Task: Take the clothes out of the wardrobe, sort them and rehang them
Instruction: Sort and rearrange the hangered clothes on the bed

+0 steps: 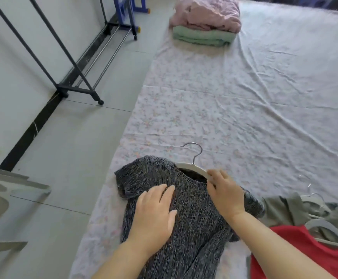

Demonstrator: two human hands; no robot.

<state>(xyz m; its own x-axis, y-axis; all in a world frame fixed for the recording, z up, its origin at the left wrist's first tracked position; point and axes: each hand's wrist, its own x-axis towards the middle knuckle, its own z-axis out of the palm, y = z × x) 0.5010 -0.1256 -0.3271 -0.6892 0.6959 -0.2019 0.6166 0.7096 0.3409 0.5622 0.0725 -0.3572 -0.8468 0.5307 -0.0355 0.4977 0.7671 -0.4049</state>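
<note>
Grey-and-black marled knit top (186, 216), short-sleeved, lying flat at the near edge of the bed sheet (244, 97), front up, with a white hanger (194, 168) threaded through the neckline and its metal hook pointing away up the bed. Looks soft, light and limp: likely to sag and slide off the hanger arms if lifted by the cloth alone, so best taken by the hanger's neck or hook, with the shoulders seated first. Ribbed, slightly stretchy in appearance; nothing fragile.

Left hand (154, 214) spread flat and wide on the chest of the knit, pressing it down, holding nothing. Right hand (224, 192) over the right shoulder of the garment, fingertips (211, 174) touching the exposed hanger arm at the collar; thumb hidden, so cannot tell whether pinching or merely resting there. Judged as the step of settling the hanger into the shoulders before rehanging.

Just beside, to the right: an olive garment (284, 210) with pale hangers on it, and a red garment (305, 256) nearer. Far up the bed, folded pink and green bedding (204, 23). Off to the left on the tiled floor, a bare dark metal clothes rack (73, 77) against the wall.
</note>
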